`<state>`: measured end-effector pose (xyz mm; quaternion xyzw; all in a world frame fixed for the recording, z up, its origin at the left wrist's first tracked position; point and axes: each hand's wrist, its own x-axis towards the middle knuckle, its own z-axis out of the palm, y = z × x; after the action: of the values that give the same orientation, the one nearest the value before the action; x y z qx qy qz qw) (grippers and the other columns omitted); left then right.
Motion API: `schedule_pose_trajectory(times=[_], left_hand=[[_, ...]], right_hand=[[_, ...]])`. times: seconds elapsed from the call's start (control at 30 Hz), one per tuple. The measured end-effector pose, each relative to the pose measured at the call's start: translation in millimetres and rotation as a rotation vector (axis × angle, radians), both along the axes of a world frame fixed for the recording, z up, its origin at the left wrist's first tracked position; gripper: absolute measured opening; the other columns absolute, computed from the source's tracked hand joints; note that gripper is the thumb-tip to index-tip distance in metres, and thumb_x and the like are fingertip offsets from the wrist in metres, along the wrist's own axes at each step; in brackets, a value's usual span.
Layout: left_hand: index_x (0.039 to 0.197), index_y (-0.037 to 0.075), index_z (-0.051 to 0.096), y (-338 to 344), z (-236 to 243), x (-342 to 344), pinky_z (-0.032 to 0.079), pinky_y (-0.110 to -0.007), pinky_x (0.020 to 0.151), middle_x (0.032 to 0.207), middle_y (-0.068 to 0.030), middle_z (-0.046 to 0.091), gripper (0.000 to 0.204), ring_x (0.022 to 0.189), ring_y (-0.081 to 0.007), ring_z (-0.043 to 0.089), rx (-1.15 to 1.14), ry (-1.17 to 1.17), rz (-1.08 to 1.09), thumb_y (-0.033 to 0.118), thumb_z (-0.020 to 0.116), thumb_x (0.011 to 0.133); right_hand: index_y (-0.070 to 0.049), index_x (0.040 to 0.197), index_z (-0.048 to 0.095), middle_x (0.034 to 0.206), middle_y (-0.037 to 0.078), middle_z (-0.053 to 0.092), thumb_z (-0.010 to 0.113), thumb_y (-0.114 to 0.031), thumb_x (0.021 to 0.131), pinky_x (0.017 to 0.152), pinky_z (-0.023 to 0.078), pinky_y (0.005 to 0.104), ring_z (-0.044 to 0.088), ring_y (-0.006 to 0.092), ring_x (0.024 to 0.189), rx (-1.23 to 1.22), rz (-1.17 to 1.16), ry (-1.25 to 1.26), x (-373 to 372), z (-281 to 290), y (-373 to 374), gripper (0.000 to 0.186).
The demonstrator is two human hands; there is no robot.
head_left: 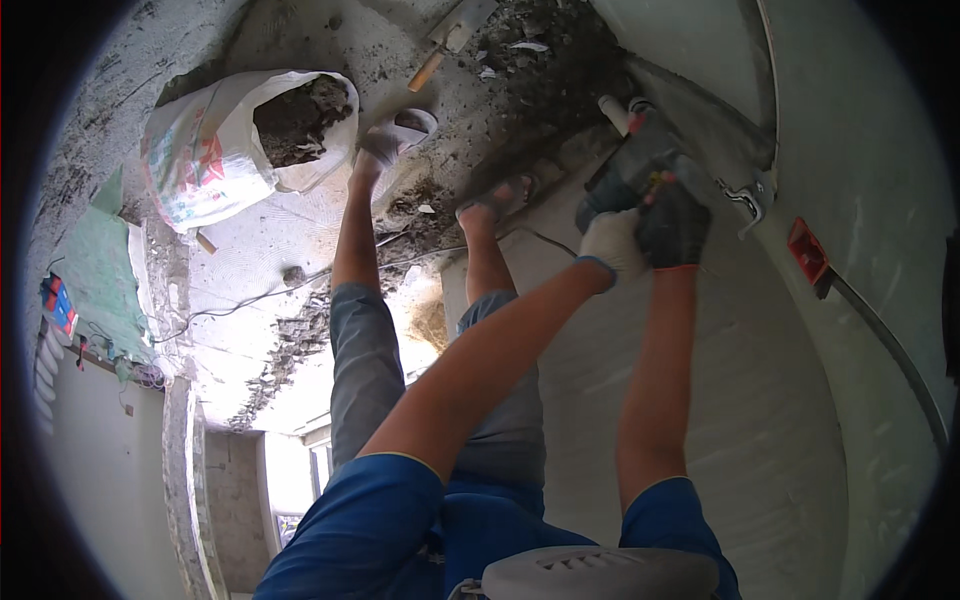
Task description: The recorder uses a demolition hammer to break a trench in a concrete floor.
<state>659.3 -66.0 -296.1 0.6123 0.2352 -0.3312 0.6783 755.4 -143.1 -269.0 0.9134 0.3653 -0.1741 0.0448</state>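
You hold the dark power tool (pixel 628 172) near the pale wall (pixel 870 130), your gloved right hand (pixel 676 224) closed around it and your left hand (pixel 612 242) against it, presumably sharing its weight, though its fingers are too hidden to tell.

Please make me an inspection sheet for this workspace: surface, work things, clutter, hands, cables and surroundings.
Surface: rough floor, dark debris scattered on it.
Work things: dark power tool, working end unclear.
Clutter: white bag holding dark rubble; wooden-handled trowel.
Hands: right hand, dark-gloved, holds the power tool; left hand, pale-gloved, close against it, grip unclear.
Cables: thin cable across the floor, connections unclear.
Surroundings: pale wall with red box and metal fitting.
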Motion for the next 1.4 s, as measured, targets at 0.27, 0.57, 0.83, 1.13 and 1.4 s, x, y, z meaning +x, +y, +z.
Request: schedule_pose_trajectory(times=[0.27,0.57,0.83,1.13,1.4], left_hand=[[0.102,0.006,0.059,31,43,0,0.047,-0.040,0.082,0.096,-0.0166,0.062,0.042,0.097,-0.0322,0.059,-0.183,-0.051,-0.197,0.027,0.073,0.068],[0.103,0.004,0.056,16,51,-10,0.046,-0.041,0.084,0.095,-0.0177,0.062,0.046,0.097,-0.0346,0.058,-0.183,-0.129,-0.160,0.029,0.073,0.067],[0.101,0.004,0.058,0,31,-8,0.047,-0.038,0.084,0.095,-0.0171,0.063,0.044,0.098,-0.0321,0.059,-0.246,-0.115,-0.153,0.028,0.072,0.067],[0.098,0.007,0.063,-18,-2,13,0.048,-0.035,0.083,0.097,-0.0137,0.064,0.040,0.097,-0.0276,0.061,-0.178,-0.061,-0.169,0.030,0.074,0.067],[0.096,0.007,0.064,-33,-5,29,0.049,-0.037,0.080,0.087,-0.0153,0.067,0.037,0.086,-0.0293,0.064,0.135,-0.225,-0.091,0.030,0.071,0.067]], right_hand=[[-0.002,0.093,0.060,0.078,0.005,0.062,0.062,-0.011,0.083,0.062,0.047,0.0286,0.058,0.0133,0.067,0.539,-0.902,0.358,-46,22,-12,0.014],[-0.002,0.098,0.056,0.081,0.006,0.060,0.060,-0.006,0.083,0.061,0.047,0.0296,0.056,0.0139,0.065,0.759,-1.692,0.441,-44,57,12,0.016],[-0.003,0.088,0.060,0.078,0.006,0.062,0.063,-0.006,0.080,0.059,0.049,0.0279,0.059,0.0140,0.066,0.577,-1.388,0.387,-45,32,-24,0.009],[-0.011,0.075,0.059,0.081,0.012,0.061,0.063,-0.019,0.070,0.069,0.046,0.0362,0.059,0.0292,0.078,0.123,-0.387,0.080,-12,-7,-38,0.010],[-0.005,0.088,0.060,0.073,0.004,0.059,0.056,-0.008,0.083,0.057,0.046,0.0320,0.055,0.0155,0.062,0.572,-1.152,0.285,-6,-21,-47,0.007]])
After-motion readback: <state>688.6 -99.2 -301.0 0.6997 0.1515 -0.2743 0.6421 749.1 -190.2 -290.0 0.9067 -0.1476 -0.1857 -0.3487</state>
